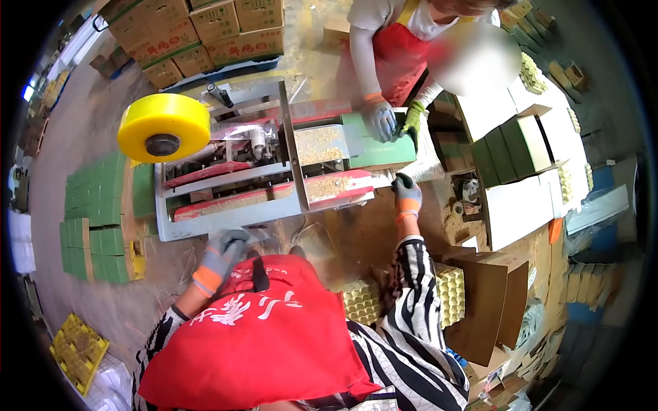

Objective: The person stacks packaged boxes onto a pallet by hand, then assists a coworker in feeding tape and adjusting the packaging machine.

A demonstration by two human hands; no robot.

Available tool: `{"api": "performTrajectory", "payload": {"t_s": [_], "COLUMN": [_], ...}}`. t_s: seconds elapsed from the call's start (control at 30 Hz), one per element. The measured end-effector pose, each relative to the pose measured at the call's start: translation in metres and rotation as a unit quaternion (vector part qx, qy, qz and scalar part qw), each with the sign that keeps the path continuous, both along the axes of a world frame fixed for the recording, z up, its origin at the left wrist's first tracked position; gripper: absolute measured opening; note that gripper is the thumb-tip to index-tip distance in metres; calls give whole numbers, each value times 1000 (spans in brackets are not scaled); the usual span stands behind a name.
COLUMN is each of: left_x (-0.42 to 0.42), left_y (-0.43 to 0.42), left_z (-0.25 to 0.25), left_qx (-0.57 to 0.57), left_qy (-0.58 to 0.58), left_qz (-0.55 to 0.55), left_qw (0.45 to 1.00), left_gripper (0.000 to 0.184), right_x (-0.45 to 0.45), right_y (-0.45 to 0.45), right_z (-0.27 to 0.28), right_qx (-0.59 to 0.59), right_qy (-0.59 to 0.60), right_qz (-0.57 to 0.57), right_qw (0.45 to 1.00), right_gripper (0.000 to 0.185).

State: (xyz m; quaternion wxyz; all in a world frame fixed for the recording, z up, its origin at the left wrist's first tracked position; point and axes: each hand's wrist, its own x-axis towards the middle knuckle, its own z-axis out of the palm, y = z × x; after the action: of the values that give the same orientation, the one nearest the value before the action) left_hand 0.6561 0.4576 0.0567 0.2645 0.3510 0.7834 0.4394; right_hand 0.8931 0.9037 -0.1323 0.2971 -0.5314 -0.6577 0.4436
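Note:
My left hand [226,251], in a grey glove with an orange cuff, is beside the near edge of a carton-sealing machine [226,229]. Its fingers are loosely bent and slightly blurred, with nothing visible in them. My right hand [408,194], gloved the same way, is closed near the machine's right end, just below a green carton [377,154]. What it grips, if anything, is hidden. The carton lies on the machine bed. Across from me a co-worker's gloved hands [381,120] rest on its top. A large yellow tape roll [164,123] sits on the machine's left side.
Stacked brown cartons [233,44] stand on a blue pallet at the back. Green cartons [96,192] are piled at left. To the right is a white table [507,212] with green boxes. Egg trays [449,294] and an open brown carton [483,301] are beside my right arm.

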Motion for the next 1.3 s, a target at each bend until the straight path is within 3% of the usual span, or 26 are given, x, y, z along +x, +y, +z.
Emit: {"api": "performTrajectory", "payload": {"t_s": [0.03, 0.13, 0.2, 0.33, 0.4, 0.5, 0.57, 0.63, 0.73, 0.77, 0.83, 0.93, 1.03, 1.07, 1.1, 1.13, 1.17, 1.2, 1.27, 1.3], "left_x": [-9, -3, 6, 7, 8, 11, 5, 4, 6, 5, 2, 2, -2, -4, -5, -3, -1, -2, 3, 3], "left_y": [-20, -61, -72, -53, -57, -60, -55, -55, -27, -20, -13, -18, -9, -12, -15, -20, -25, -27, -19, -15], "left_z": [-20, -54, -55, -40, -56, -59, -62, -70, -58, -60, -61, -80, -70, -72, -74, -77, -80, -81, -72, -69], "left_qx": [-24, -5, -34, -123, -148, -158, -146, -131, -135, -120, -131, -128, -130, -134, -138, -143, -148, -148, -138, -131], "left_qy": [10, -155, -244, -54, -146, -200, -203, -208, -170, -170, -92, -70, -101, -89, -78, -119, -160, -199, -179, -169], "left_qz": [23, 102, 113, -48, -5, 38, 42, 31, -8, -14, -61, -76, -105, -115, -123, -98, -74, -49, -43, -37], "left_qw": [999, 983, 962, 990, 978, 966, 967, 969, 976, 978, 985, 986, 981, 980, 980, 978, 973, 968, 973, 976], "left_gripper": [16, 20, 23, 31, 29, 25, 23, 21, 21, 21, 22, 23, 25, 25, 26, 26, 26, 26, 24, 23], "right_x": [14, 4, -19, -49, -55, -53, -51, -56, -54, -49, -34, -1, -25, -29, -38, -46, -56, -58, -53, -54], "right_y": [11, 19, 19, 26, 27, 24, 16, 2, 21, 33, 49, 74, 59, 56, 48, 45, 36, 26, 10, 3], "right_z": [-19, -41, -45, -70, -62, -31, -8, 43, 101, 100, 83, -54, -99, -108, -101, -92, -70, -60, -41, -26], "right_qx": [57, 85, 91, 122, 106, 149, 299, 320, 373, 296, 60, -27, -345, -134, 106, -120, -338, -345, -103, 23], "right_qy": [-103, -135, -265, -355, -394, -366, -362, -345, -313, -223, -116, -207, -27, 1, 24, 19, 13, 28, -13, -32], "right_qz": [22, 54, 81, 124, 162, 204, 232, 228, 144, 121, 119, 147, 61, 184, 257, 187, 108, 81, -3, -45], "right_qw": [993, 986, 957, 919, 898, 895, 852, 852, 861, 921, 984, 967, 936, 974, 960, 975, 935, 934, 995, 998], "right_gripper": [25, 28, 32, 29, 24, 18, 12, 10, 6, 9, 18, 32, 45, 45, 44, 44, 43, 36, 29, 25]}}
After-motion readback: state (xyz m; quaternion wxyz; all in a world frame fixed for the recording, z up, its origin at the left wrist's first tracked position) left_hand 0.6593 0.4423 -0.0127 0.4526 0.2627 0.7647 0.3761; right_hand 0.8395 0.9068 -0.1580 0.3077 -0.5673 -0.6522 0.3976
